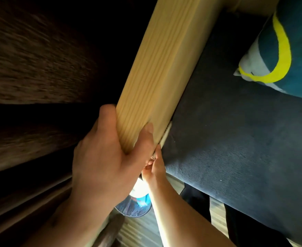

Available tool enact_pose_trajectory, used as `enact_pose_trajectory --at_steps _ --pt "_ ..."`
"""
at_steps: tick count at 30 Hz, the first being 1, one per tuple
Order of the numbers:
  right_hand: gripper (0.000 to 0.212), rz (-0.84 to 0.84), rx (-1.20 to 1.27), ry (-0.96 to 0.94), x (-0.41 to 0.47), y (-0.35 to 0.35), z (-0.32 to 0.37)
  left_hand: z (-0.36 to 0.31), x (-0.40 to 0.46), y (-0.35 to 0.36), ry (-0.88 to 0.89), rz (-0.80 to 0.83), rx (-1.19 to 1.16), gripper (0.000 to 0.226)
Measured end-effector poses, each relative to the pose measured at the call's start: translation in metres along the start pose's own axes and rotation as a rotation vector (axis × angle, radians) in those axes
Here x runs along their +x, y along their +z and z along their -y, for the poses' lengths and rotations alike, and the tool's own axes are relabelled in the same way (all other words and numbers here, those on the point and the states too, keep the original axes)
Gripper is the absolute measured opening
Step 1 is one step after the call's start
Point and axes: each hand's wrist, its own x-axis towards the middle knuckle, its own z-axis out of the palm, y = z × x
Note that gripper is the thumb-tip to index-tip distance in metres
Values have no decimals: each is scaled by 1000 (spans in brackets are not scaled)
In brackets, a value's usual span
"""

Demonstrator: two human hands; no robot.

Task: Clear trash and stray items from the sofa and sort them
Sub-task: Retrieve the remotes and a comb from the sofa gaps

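You look down on the sofa's dark blue seat cushion (236, 139), bordered on its left by a pale wooden armrest (157, 68). A teal pillow with a yellow band (278, 50) lies on it at upper right.

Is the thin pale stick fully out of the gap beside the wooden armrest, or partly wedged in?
Partly wedged in: the thin pale stick lies between wooden armrest and dark blue cushion, its lower end at the right hand.
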Motion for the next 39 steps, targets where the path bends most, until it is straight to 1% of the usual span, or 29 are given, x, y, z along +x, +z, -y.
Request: enact_pose_trajectory --at_steps 2,3,4,7,10,14,16,18,20,23,26,28,30,32,34,36,37,39 --pt "41 -126 89 56 0 0 3 0 -1 1 12 -20 0 45" --pt "47 -185 84 90 -2 -2 6 1 -2 1 21 -27 1 44" --pt "53 -220 26 71 -4 -2 11 1 -2 2 26 -33 3 44" --pt "60 -236 -155 33 -11 -3 24 1 -3 3 35 -60 30 43" --pt "56 -242 -196 43 -20 2 38 2 -3 5 52 -76 50 41" --pt "36 -137 -80 98 -32 12 56 5 -4 8 101 -109 105 42" --pt "33 -135 -89 86 -43 16 63 6 -4 9 111 -118 120 47" --pt "35 -116 -147 97 -53 14 67 7 -3 10 105 -126 117 51" --pt "43 -76 -223 137 -63 8 71 8 -3 12 122 -132 109 55" --pt "56 -12 -327 176 -83 -5 75 6 -6 15 199 -155 104 68" --pt "59 87 -349 177 -108 -18 75 7 -4 16 269 -175 146 74" --pt "64 178 -316 167 -122 -29 79 7 -3 15 358 -207 167 70" --pt "58 255 -280 137 -137 -44 89 3 -7 17 479 -232 155 61" --pt "50 328 -241 81 -150 -62 107 -10 -15 25 540 -244 94 48" --pt "46 370 -228 10 -162 -79 128 -29 -19 38 527 -258 42 38" --pt "46 369 -239 -68 -173 -95 152 -51 -16 56 475 -274 -25 32" --pt "46 355 -250 -112 -178 -105 169 -68 -15 68 445 -257 -78 32" --pt "47 329 -289 -198 -189 -122 199 -102 -13 91 351 -164 -190 33"
